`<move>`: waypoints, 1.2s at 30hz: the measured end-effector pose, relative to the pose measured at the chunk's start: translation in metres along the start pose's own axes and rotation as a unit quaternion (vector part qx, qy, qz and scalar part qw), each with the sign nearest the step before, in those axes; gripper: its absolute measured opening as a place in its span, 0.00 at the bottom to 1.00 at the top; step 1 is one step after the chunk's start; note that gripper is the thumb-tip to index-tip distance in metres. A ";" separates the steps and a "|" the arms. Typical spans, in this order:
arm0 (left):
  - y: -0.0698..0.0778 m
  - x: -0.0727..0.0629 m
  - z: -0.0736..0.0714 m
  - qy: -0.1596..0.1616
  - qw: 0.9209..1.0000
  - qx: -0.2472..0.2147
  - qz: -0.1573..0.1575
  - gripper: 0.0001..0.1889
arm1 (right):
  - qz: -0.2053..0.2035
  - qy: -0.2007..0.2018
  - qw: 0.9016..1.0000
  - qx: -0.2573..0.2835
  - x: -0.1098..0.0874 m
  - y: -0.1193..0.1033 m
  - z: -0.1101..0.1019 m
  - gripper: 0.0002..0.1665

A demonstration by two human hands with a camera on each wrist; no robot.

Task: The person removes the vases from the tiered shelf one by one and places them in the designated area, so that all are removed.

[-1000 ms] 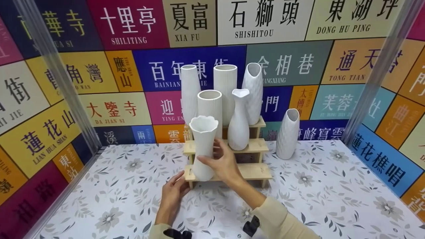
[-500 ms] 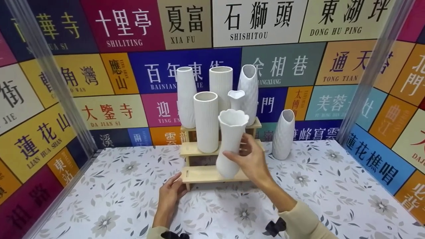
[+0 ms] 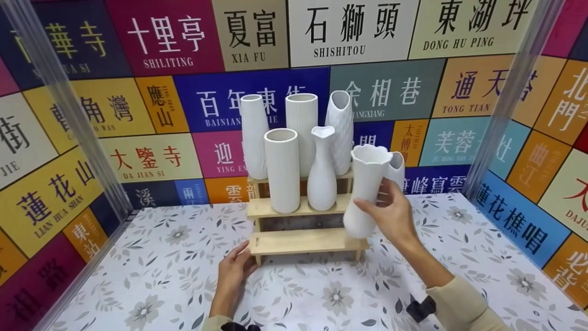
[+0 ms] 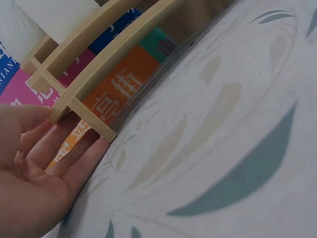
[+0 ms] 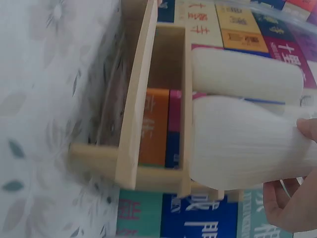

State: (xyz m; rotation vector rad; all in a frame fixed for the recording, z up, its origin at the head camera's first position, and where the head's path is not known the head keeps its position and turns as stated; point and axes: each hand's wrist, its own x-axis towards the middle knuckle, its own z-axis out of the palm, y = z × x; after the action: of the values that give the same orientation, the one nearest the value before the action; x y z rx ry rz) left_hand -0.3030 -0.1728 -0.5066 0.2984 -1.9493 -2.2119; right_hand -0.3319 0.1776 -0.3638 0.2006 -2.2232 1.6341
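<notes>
My right hand grips a white vase with a scalloped rim around its waist, upright beyond the right end of the lowest step. In the right wrist view the pale vase body overlaps the stand, and part of the hand shows at the edge. My left hand holds the front left corner of a three-tier wooden stand; the left wrist view has its fingers by the stand's leg. A ribbed cylinder vase and a narrow-necked vase stand on the middle step.
On the top step are a tapered vase, a ribbed vase and a slant-mouthed vase. Another slant-mouthed vase is partly hidden behind the held one. Signboard-patterned walls rise behind the floral tabletop.
My right hand has carried the scalloped vase rightward from in front of the lowest step's left end, past the narrow-necked vase. My left hand stays at the stand's corner.
</notes>
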 end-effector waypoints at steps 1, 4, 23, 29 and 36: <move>0.000 0.000 0.000 0.002 1.000 0.000 -0.002 0.24 | 0.007 0.002 1.000 -0.004 0.001 0.003 -0.005 0.48; 0.000 0.000 -0.001 0.005 1.000 -0.002 -0.002 0.23 | 0.032 0.012 0.999 -0.016 0.005 0.014 -0.020 0.52; 0.000 -0.004 -0.001 0.000 1.000 -0.016 0.003 0.25 | 0.131 0.020 0.983 -0.126 0.051 0.091 -0.083 0.54; 0.000 -0.002 0.002 -0.002 1.000 -0.022 0.000 0.25 | 0.157 0.038 0.976 -0.148 0.067 0.111 -0.090 0.53; 0.000 -0.001 0.000 -0.001 1.000 -0.026 0.002 0.24 | 0.195 0.060 0.968 -0.146 0.083 0.123 -0.090 0.51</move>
State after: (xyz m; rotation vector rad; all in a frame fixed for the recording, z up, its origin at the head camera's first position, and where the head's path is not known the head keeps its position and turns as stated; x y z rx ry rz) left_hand -0.3017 -0.1725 -0.5070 0.2849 -1.8889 -2.2561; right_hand -0.4295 0.3096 -0.4187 -0.4275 -2.4819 1.4177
